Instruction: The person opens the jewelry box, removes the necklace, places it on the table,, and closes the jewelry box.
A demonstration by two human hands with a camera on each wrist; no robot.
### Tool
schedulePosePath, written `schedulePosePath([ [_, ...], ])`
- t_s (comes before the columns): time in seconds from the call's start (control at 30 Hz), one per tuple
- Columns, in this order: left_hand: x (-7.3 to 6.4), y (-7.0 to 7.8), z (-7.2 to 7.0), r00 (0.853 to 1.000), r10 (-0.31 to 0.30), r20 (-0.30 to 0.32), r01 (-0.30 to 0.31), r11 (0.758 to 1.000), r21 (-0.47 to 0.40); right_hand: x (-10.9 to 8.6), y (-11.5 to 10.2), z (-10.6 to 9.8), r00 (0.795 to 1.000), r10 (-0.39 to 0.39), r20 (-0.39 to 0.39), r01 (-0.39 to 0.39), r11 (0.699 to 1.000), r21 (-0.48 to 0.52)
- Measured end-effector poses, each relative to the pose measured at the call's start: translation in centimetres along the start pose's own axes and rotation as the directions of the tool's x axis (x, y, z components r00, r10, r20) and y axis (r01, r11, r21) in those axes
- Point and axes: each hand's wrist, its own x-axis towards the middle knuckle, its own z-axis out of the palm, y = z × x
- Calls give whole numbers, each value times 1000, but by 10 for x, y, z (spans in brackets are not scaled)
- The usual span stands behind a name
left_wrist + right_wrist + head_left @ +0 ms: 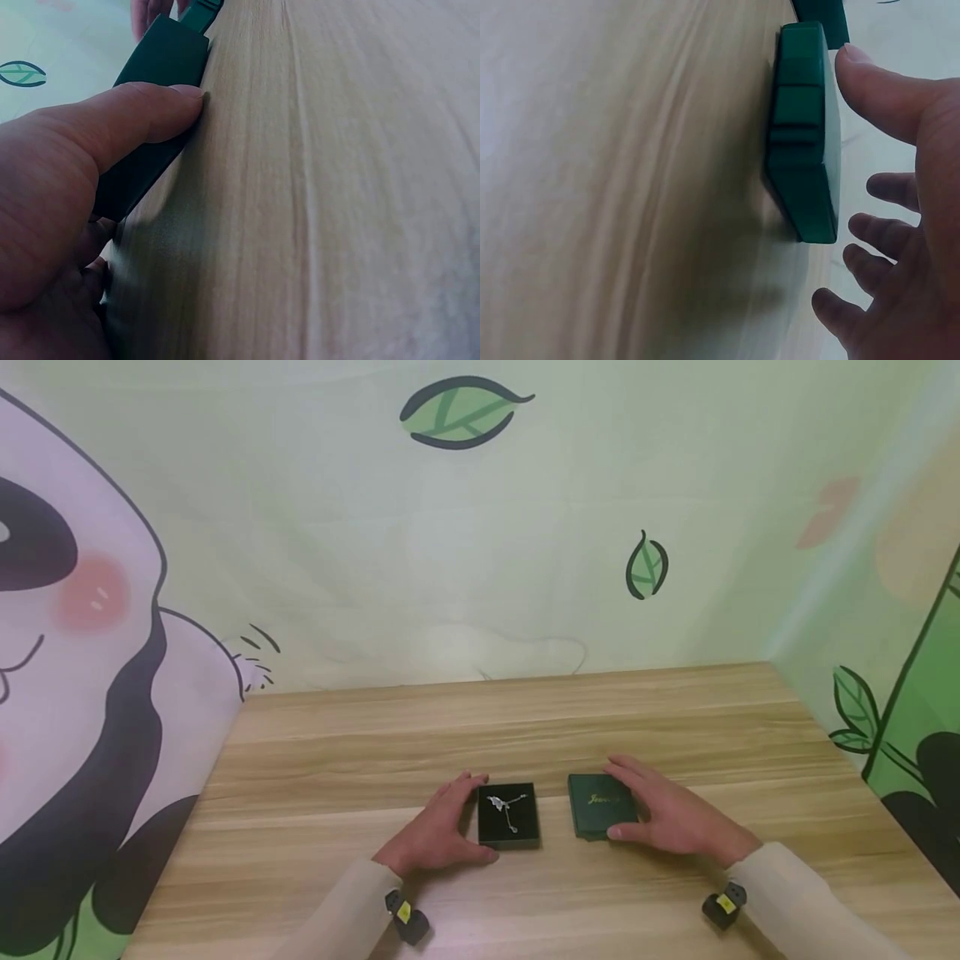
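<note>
An open jewelry box (509, 843) lies on the table, its dark lining holding a silver necklace (498, 804) with a butterfly-shaped pendant. My left hand (442, 827) spans the box's left side, fingertips at the back corner and thumb along the front. In the left wrist view that thumb (150, 112) crosses the dark green front wall (169, 56). To the right lies a green box lid (588, 810) with gold lettering, face up. My right hand (671, 814) is around the lid's right side, its fingers (881, 236) spread and apart from it in the right wrist view.
The wood-grain table (360, 735) extends on all sides of the box and lid. Behind it hangs a pale green backdrop (337, 568) printed with leaves and a panda. A small black camera (411, 927) is worn on the left wrist, another camera (722, 910) on the right.
</note>
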Motion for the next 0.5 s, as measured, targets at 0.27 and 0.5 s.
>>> schedulePosePath([
  [0.27, 0, 1, 0, 1000, 4, -1, -4, 1000, 4, 5, -10, -5, 998, -51, -34, 50, 998, -25],
  [0.5, 0, 0, 0, 1000, -4, 1, 4, 1000, 2, 10, -22, -7, 996, -82, -35, 80, 995, -52],
])
